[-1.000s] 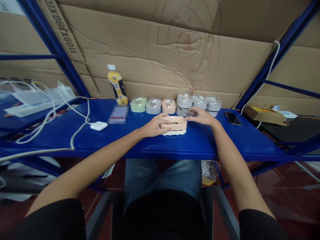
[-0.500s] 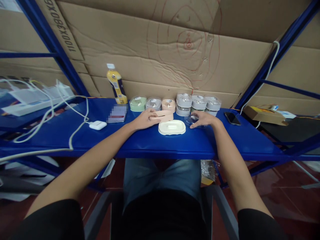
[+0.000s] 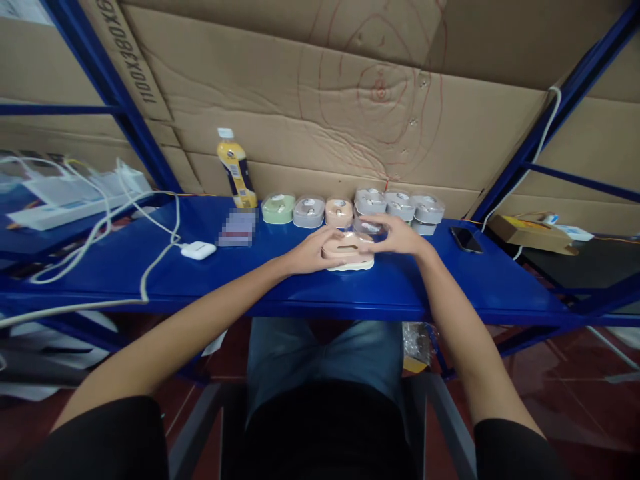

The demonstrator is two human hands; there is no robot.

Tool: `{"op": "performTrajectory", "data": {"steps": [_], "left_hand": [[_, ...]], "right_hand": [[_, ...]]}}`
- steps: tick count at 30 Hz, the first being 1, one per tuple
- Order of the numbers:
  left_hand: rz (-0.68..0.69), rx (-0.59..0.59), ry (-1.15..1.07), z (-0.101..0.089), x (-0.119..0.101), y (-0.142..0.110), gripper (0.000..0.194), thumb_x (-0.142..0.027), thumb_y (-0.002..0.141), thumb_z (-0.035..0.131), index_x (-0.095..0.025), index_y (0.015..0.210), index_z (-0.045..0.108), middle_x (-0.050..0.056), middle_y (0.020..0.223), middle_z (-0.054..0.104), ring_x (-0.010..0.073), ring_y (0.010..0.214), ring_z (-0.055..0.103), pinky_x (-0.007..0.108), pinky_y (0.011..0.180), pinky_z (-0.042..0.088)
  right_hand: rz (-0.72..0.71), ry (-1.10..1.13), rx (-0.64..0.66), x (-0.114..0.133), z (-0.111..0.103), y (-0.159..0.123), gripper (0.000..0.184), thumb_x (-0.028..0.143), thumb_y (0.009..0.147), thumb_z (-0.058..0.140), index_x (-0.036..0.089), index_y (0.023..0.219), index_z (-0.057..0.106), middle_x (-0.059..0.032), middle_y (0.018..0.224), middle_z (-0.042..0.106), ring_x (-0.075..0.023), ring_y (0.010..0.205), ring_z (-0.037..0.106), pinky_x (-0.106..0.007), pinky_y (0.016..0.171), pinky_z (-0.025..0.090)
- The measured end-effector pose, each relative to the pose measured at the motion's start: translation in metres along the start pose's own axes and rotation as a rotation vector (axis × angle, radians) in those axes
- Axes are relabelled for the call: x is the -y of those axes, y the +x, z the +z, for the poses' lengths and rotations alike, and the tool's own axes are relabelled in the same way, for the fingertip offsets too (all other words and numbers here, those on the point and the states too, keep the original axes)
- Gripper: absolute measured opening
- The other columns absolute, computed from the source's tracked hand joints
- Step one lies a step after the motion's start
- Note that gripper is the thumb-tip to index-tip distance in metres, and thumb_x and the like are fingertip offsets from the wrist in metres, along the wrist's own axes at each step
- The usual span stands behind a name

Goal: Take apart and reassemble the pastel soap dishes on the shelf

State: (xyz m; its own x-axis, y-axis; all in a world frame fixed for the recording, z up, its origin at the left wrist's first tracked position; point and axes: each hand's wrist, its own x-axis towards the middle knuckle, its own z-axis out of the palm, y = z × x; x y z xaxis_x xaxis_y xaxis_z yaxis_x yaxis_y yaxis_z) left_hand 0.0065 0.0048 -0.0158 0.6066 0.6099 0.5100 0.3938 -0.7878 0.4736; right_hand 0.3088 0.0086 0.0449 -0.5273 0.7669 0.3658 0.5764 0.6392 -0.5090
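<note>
My left hand (image 3: 313,252) is closed around the left side of a peach-coloured box part (image 3: 334,249) with a slot in its top. The part sits over the cream scalloped base (image 3: 353,266), whose front rim shows below it; whether they are joined I cannot tell. My right hand (image 3: 397,237) curves around the right end, gripping a clear plastic cover (image 3: 361,237) that is hard to see against the peach part. Behind stand finished-looking boxes with clear tops: a green one (image 3: 278,209), a grey one (image 3: 309,212) and a peach one (image 3: 339,213).
Stacked grey boxes (image 3: 428,211) stand at the back right, before the cardboard wall (image 3: 250,87). A yellow drink bottle (image 3: 237,170), a white earphone case (image 3: 198,250) and cables lie to the left. A phone (image 3: 467,239) and an open carton (image 3: 533,236) are on the right.
My left hand has brought the peach part right, onto the cream base. My right hand has lifted the clear cover from the table and moved it left over the peach part.
</note>
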Motion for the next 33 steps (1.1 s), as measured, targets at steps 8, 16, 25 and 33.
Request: {"op": "performTrajectory", "data": {"steps": [8,16,25,33], "left_hand": [[-0.046,-0.047,-0.121,0.013,0.006,0.003,0.118,-0.052,0.070,0.096,-0.022,0.167,0.036,0.025,0.163,0.059,0.0484,0.151,0.060,0.065,0.122,0.052],[-0.022,-0.028,-0.089,0.019,0.000,0.005,0.133,-0.040,0.070,0.091,-0.020,0.179,0.019,0.026,0.176,0.043,0.0544,0.164,0.042,0.073,0.130,0.042],[-0.006,-0.033,-0.096,0.021,-0.003,0.005,0.142,-0.036,0.067,0.090,-0.024,0.182,0.007,0.023,0.185,0.024,0.0558,0.170,0.030,0.072,0.135,0.037],[-0.003,-0.008,-0.116,0.017,0.003,0.005,0.145,-0.046,0.068,0.095,-0.025,0.182,0.009,0.023,0.187,0.023,0.0566,0.172,0.022,0.076,0.138,0.028]], "right_hand": [[-0.143,0.028,0.075,0.019,0.025,0.012,0.083,0.058,0.071,0.098,0.036,0.149,0.077,-0.0057,0.148,0.078,-0.0362,0.138,0.072,-0.057,0.122,0.053],[-0.127,-0.066,0.116,0.024,0.031,0.015,0.080,0.059,0.074,0.096,0.035,0.148,0.078,-0.0069,0.153,0.075,-0.0400,0.140,0.070,-0.059,0.123,0.053],[-0.143,-0.237,0.103,0.028,0.031,0.015,0.086,0.067,0.078,0.092,0.025,0.152,0.075,-0.0153,0.145,0.075,-0.0429,0.129,0.074,-0.059,0.114,0.057],[-0.213,-0.241,0.099,0.025,0.037,0.014,0.081,0.066,0.081,0.091,0.026,0.149,0.076,-0.0146,0.141,0.074,-0.0396,0.124,0.073,-0.056,0.111,0.058]]}}
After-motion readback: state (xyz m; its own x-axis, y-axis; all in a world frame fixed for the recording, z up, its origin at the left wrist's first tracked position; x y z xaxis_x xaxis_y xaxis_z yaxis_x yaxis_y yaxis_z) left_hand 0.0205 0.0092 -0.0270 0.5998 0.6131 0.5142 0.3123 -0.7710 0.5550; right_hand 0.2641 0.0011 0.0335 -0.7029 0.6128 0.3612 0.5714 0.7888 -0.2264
